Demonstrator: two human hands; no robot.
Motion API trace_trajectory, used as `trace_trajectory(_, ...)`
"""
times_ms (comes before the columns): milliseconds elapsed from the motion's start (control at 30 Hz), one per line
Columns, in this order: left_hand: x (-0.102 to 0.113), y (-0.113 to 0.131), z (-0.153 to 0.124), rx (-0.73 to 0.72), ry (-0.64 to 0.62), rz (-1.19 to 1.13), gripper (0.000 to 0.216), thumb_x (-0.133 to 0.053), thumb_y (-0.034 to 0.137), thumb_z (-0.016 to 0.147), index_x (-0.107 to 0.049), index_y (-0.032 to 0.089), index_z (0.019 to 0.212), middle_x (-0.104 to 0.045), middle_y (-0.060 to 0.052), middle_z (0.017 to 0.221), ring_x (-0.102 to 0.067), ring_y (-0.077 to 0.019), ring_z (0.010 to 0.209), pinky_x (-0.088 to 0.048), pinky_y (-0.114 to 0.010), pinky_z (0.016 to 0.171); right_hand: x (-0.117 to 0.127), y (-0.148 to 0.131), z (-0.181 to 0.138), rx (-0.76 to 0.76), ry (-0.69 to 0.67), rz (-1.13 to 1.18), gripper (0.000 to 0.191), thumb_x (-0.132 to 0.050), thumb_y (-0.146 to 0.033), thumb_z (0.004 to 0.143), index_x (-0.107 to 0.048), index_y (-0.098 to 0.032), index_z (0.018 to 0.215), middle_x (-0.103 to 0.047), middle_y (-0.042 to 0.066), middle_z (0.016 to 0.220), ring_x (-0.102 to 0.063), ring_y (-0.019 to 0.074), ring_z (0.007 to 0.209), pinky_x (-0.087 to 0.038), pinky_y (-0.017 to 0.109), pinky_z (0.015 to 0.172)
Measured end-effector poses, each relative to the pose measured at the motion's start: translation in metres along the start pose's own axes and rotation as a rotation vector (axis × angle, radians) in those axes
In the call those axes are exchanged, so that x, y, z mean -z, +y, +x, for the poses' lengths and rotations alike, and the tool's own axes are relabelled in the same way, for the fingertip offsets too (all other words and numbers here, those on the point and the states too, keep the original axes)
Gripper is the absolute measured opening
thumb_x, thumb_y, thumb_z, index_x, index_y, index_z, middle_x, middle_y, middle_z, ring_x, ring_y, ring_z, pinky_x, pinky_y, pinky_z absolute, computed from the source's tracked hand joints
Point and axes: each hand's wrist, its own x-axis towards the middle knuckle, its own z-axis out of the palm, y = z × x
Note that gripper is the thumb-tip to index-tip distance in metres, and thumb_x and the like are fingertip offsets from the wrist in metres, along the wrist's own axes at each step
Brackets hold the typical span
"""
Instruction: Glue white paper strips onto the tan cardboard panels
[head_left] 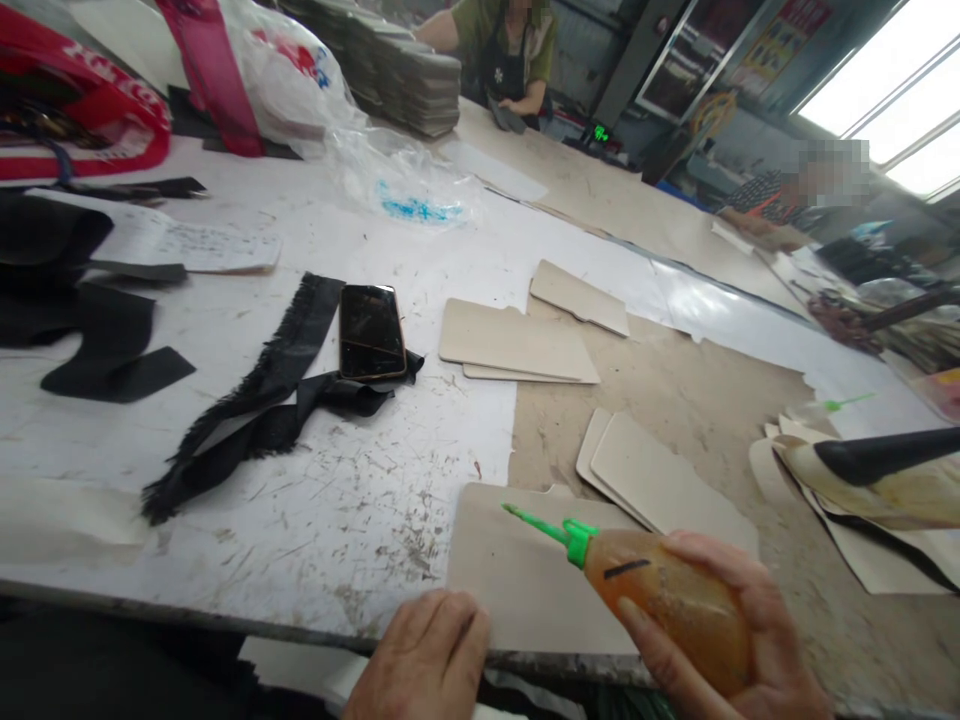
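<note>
My right hand (735, 630) is wrapped round a squeeze bottle (667, 600) of amber liquid with a green cap and a long thin nozzle. The nozzle points left, over a flat beige panel (517, 560) with rounded corners at the table's front edge. At that panel's lower left corner is my left hand (431, 645), its fingers bent and pressed together on the edge; its thumb is mostly hidden. Just beyond the bottle lie two overlapping beige panels (660, 470). Farther back are another overlapping pair (510, 340) and more beige panels (581, 295).
A phone (371, 330) lies on black fabric strips (277, 400) to the left. Plastic bags (390, 180) and a stack of grey pieces (420, 85) stand behind. Layered pieces with a black handle (885, 455) lie right. Two people (517, 70) work across the table.
</note>
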Motion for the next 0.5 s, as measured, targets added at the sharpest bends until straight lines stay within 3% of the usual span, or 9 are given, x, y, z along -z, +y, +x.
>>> trace_trajectory(133,0.005,-0.010,0.004,-0.014,0.021,-0.050,0.040,-0.042,0.021,0.087,-0.049,0.013,0.126,-0.059,-0.015,0.117,-0.052,-0.0235,0.113,-0.045,-0.041,0.097,-0.006,-0.003,0.000,0.061,0.013,0.040,0.030,-0.056,-0.031,0.085,-0.045,-0.023,0.112,-0.047,0.008,0.110,-0.054,0.0221,0.095,-0.050,0.036,0.081)
trace_trajectory(333,-0.008,-0.017,-0.001,0.012,0.197,-0.110,0.040,-0.030,0.004,0.085,-0.057,0.010,0.114,-0.059,-0.012,0.118,-0.048,-0.0213,0.119,-0.050,-0.034,0.092,-0.019,-0.016,0.013,0.175,0.001,0.088,0.033,-0.056,-0.022,0.084,-0.042,-0.021,0.115,-0.044,0.009,0.109,-0.049,0.0216,0.101,-0.046,0.032,0.083)
trace_trajectory(500,-0.022,-0.015,-0.005,0.015,0.182,-0.081,0.040,-0.030,-0.001,0.084,-0.058,0.008,0.111,-0.059,-0.012,0.119,-0.049,-0.0235,0.119,-0.051,-0.035,0.091,-0.029,-0.021,0.020,0.183,-0.034,0.120,0.033,-0.053,-0.016,0.083,-0.043,-0.021,0.113,-0.042,0.008,0.109,-0.047,0.0213,0.102,-0.044,0.032,0.083)
